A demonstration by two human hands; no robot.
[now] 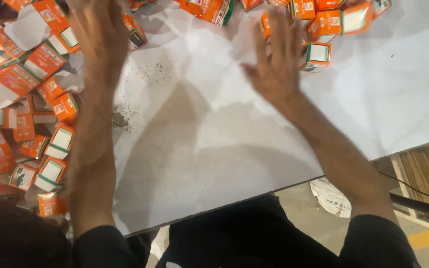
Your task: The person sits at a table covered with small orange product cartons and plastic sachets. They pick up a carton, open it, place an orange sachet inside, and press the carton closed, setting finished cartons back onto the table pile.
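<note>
Boxes (40, 99), small and orange, lie heaped at the left and top edges; the tabletop (214, 149) middle is bare. Left hand (100, 34) and right hand (279, 59) reach toward them, fingers spread, holding nothing.

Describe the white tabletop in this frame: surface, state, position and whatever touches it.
The white tabletop looks like a flat, smooth board, set at an angle across the view, its near edge running diagonally. Dark specks and a smudge mark it left of the middle. Small orange cartons are heaped along its left side and far edge. The left hand and right hand, fingers spread, reach over it towards the cartons and cast shadows on the bare middle.
</note>
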